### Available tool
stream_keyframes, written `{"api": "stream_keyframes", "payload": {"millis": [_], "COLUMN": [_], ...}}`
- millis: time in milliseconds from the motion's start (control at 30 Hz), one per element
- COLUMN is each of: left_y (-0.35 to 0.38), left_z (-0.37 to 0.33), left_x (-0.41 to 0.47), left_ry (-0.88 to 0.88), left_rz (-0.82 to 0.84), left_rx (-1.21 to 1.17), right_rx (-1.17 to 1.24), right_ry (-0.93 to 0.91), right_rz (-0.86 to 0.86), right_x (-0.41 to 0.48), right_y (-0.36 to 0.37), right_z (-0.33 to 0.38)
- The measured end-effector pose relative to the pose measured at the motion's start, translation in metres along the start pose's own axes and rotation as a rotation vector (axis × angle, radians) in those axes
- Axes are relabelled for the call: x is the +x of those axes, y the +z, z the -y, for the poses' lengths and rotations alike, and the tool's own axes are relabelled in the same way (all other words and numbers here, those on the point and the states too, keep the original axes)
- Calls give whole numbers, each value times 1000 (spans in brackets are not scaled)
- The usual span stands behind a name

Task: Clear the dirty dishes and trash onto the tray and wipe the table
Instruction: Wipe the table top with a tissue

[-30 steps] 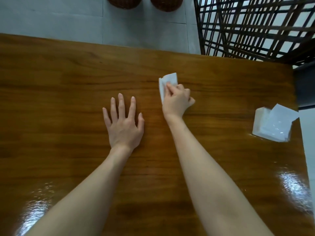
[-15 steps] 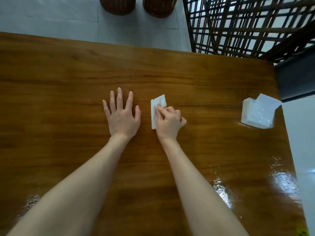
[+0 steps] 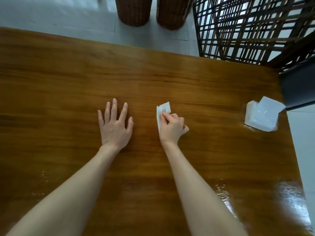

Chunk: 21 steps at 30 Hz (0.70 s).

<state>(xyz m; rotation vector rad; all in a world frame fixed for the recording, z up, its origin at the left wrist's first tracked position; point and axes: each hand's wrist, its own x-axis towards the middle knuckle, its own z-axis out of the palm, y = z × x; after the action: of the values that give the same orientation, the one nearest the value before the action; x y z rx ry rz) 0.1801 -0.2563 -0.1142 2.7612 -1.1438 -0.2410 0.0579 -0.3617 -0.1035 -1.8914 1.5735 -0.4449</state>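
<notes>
A glossy brown wooden table (image 3: 68,82) fills the view. My right hand (image 3: 172,127) grips a folded white tissue (image 3: 162,110) and presses it onto the tabletop near the middle; part of the tissue is hidden under my fingers. My left hand (image 3: 115,125) lies flat on the wood to the left of it, fingers spread and straight, holding nothing. No tray or dishes are in view.
A white tissue pack (image 3: 260,116) with a sheet sticking up sits at the table's right edge. Beyond the far edge stand two brown wicker stools (image 3: 134,11) on a pale tiled floor. A dark lattice screen (image 3: 247,28) and a dark panel (image 3: 298,87) flank the far right corner.
My right hand dragged the tissue toward me and leftward, then slid it back to the right, away from my left hand. My left hand stayed flat in place.
</notes>
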Motion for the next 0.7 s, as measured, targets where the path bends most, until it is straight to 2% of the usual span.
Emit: {"api": "stream_keyframes", "payload": {"millis": [267, 533, 700], "left_y": [-1, 4, 6], "left_z": [-15, -21, -23], "left_x": [56, 112, 115], "left_ry": [26, 24, 4], "left_rz": [-47, -37, -31], "left_rx": [-19, 14, 33], "right_rx": [10, 21, 20], "right_ry": [58, 75, 61], "right_rz": [-129, -211, -222], "right_x": [97, 164, 187], "right_y": [-19, -4, 6], "right_z": [-13, 16, 34]}}
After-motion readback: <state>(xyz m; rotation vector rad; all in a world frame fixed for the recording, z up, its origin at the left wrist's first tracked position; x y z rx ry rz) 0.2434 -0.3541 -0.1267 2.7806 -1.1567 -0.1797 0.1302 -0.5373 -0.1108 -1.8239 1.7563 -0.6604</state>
